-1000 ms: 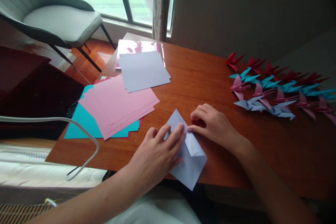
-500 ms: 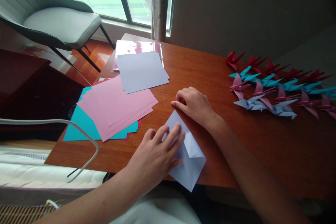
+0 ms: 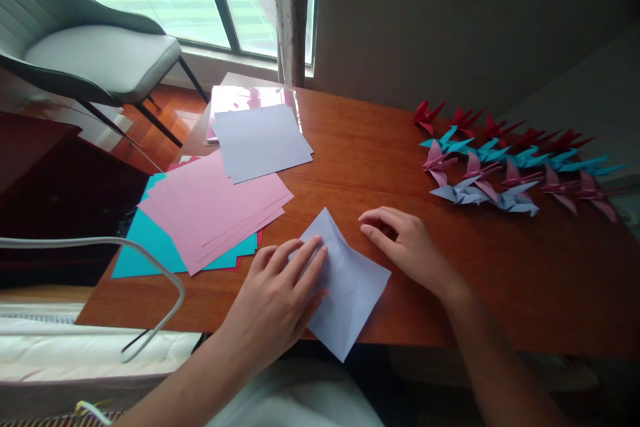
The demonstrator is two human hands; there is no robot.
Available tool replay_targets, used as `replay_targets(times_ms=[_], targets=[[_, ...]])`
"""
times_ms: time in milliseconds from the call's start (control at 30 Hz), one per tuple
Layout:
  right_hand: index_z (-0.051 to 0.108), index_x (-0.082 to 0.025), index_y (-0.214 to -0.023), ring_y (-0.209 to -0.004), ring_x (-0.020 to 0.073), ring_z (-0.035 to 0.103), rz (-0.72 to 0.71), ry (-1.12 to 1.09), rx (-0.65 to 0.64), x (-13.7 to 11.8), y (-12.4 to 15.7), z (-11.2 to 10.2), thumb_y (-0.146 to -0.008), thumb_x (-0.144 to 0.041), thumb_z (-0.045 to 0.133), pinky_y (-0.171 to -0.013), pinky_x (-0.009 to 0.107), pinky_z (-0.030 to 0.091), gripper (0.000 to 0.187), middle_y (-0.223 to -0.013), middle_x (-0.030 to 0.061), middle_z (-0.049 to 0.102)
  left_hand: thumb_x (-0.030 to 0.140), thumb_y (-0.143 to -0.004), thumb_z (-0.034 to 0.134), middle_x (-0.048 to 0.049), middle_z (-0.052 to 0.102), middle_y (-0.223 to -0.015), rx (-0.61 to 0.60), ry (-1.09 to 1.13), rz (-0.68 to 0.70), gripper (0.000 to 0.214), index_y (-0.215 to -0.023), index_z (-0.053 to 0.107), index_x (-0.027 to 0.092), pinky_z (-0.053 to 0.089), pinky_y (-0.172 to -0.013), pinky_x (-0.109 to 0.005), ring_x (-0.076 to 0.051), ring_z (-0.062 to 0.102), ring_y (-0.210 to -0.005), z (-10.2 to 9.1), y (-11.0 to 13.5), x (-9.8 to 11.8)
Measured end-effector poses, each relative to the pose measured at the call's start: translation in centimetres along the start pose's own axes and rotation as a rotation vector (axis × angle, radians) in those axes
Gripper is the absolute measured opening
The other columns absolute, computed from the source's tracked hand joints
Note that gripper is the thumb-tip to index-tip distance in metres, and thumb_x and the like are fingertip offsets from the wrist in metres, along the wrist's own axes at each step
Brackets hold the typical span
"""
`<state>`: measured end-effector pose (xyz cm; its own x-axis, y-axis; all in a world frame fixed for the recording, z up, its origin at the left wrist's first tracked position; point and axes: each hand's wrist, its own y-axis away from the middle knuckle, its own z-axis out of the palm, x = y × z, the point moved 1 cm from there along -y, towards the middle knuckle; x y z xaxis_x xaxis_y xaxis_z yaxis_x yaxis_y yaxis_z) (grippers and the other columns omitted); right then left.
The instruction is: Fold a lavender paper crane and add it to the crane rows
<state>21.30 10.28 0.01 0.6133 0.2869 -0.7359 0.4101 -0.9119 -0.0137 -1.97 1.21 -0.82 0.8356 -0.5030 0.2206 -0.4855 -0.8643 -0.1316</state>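
A pale lavender sheet of origami paper [image 3: 345, 293] lies as a diamond at the table's front edge, its lowest corner sticking out past the edge. Creases cross it, and its right corner is spread out. My left hand [image 3: 287, 287] rests on the left side of the sheet, fingers stretched out and hiding that corner. To the right of the paper is my right hand [image 3: 407, 243], apart from it; its thumb and bent fingers have a gap between them and nothing inside.
Rows of folded paper cranes [image 3: 475, 157] in red, turquoise, pink and lavender stand at the right. Pink sheets [image 3: 215, 200] overlap turquoise sheets [image 3: 150, 247] on the left, with lavender sheets [image 3: 265, 143] behind. A white cable [image 3: 150, 257] loops across the table's left front.
My right hand has moved from the paper's top corner down and to the right. The folded right flap has opened out. My left hand still presses on the sheet.
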Motion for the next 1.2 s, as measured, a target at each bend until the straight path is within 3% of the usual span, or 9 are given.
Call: replay_targets(times_ms=[167,333,600,867,1200], targets=[[0.068,-0.024,-0.09,-0.082,0.0186,0.062,-0.069,0.068,-0.06,0.1,0.0,0.7,-0.091,-0.026,0.068,-0.072,0.031,0.048,0.003,-0.088,0.0017,0.07,0.031,-0.102,0.048,-0.0039,0.06,-0.146,0.01,-0.022,0.041,0.037,-0.134,0.063,0.018,0.039,-0.1,-0.047,-0.029,0.054,-0.124,0.2,-0.4,0.1],[0.064,-0.024,-0.085,-0.083,0.0192,0.058,-0.093,0.16,-0.086,-0.1,-0.5,1.3,-0.082,-0.027,0.079,-0.076,0.033,0.046,0.015,-0.085,-0.0004,0.067,0.032,-0.103,0.046,-0.0059,0.058,-0.147,0.009,-0.041,0.027,0.04,-0.137,0.06,0.017,0.037,-0.103,-0.048,-0.029,0.054,-0.125,0.2,-0.6,0.3],[0.062,-0.023,-0.086,-0.085,0.0208,0.056,-0.099,0.205,-0.08,-0.2,-0.2,1.4,-0.086,-0.029,0.076,-0.077,0.034,0.045,0.015,-0.087,0.0011,0.066,0.027,-0.104,0.044,-0.0023,0.054,-0.151,-0.065,-0.084,0.154,0.042,-0.143,0.054,0.017,0.037,-0.098,-0.042,-0.025,0.052,-0.124,0.0,-1.4,0.7],[0.064,-0.022,-0.091,-0.089,0.0203,0.055,-0.156,0.195,-0.159,0.2,0.0,0.6,-0.084,-0.026,0.078,-0.082,0.033,0.046,0.016,-0.093,0.002,0.065,0.026,-0.103,0.044,-0.0004,0.051,-0.154,-0.128,-0.119,0.202,0.043,-0.144,0.053,0.018,0.034,-0.097,-0.042,-0.025,0.049,-0.124,-0.1,-1.6,0.2],[0.064,-0.021,-0.081,-0.087,0.0188,0.055,-0.13,0.33,-0.064,0.0,-4.5,1.8,-0.088,-0.033,0.074,-0.076,0.029,0.04,0.017,-0.087,0.0004,0.067,0.024,-0.103,0.043,-0.0009,0.055,-0.15,-0.091,-0.11,0.191,0.04,-0.139,0.059,0.018,0.036,-0.096,-0.042,-0.024,0.051,-0.122,0.0,-1.7,0.3]])
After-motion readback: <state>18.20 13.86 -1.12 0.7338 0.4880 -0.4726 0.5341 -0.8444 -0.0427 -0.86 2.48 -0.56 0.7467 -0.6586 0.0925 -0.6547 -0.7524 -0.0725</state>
